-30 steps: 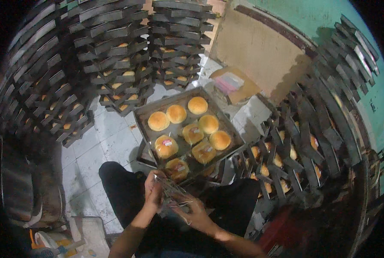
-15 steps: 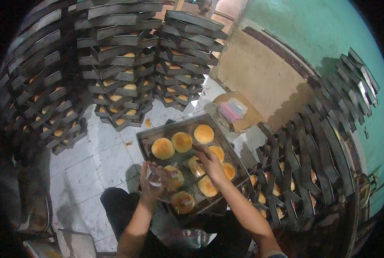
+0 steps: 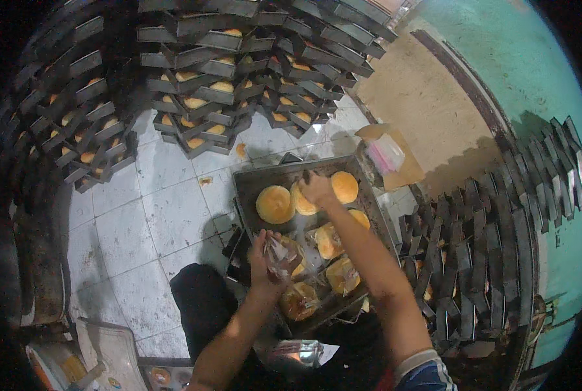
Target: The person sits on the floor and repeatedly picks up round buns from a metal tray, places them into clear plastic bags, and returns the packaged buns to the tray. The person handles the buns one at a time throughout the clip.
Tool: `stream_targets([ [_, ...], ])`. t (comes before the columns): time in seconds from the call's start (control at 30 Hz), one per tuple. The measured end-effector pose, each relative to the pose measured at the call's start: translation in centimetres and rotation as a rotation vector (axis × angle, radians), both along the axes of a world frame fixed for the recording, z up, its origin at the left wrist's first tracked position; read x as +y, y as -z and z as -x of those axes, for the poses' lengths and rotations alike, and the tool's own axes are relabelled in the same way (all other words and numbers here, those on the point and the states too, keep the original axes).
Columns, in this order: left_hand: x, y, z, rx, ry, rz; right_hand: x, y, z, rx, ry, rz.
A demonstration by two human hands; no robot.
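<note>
A dark metal baking tray (image 3: 247,184) in front of me carries several round golden buns. My right hand (image 3: 317,188) reaches to its far side, fingers curled over the far middle bun (image 3: 302,201), partly covering it. At the tray's left side my left hand (image 3: 263,262) grips a clear plastic bag (image 3: 282,253). An unwrapped bun (image 3: 275,204) lies at the far left and another bun (image 3: 344,187) at the far right. Toward me, a bun in clear plastic (image 3: 299,300) and a second wrapped bun (image 3: 342,276) lie side by side.
Tall stacks of crisscrossed metal trays (image 3: 203,98) with buns stand along the back. More stacked trays (image 3: 460,254) rise at the right by a green wall (image 3: 499,58). A brown paper piece (image 3: 409,171) with pink-and-white packaging (image 3: 386,154) lies behind the tray on the tiled floor (image 3: 164,221).
My right hand has moved away from the tray's middle to the far middle bun. My left hand still holds the plastic. The whole view has shifted.
</note>
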State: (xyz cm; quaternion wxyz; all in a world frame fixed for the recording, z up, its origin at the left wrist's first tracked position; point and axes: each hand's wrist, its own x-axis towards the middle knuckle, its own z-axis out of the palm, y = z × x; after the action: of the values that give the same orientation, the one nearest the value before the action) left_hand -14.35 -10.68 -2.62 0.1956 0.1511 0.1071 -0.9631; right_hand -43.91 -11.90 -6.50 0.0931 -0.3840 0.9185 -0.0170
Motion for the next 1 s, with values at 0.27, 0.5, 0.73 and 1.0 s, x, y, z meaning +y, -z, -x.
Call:
stream_targets([
  [0.27,-0.8,-0.9,-0.4,-0.100,-0.052,-0.001,3.8,-8.3,-1.0,-0.593,-0.288,-0.011],
  [0.5,-0.3,-0.7,-1.2,-0.036,-0.051,0.035,11.6,-9.5,-6.8,-0.993,0.517,0.622],
  [0.73,0.9,-0.2,-1.9,0.125,0.185,0.252,24.0,-18.8,-17.6,-1.525,0.331,0.999],
  [1.0,8.9,-3.3,-4.1,-0.133,0.255,0.620,33.7,-20.2,-29.9,-1.015,0.030,1.305],
])
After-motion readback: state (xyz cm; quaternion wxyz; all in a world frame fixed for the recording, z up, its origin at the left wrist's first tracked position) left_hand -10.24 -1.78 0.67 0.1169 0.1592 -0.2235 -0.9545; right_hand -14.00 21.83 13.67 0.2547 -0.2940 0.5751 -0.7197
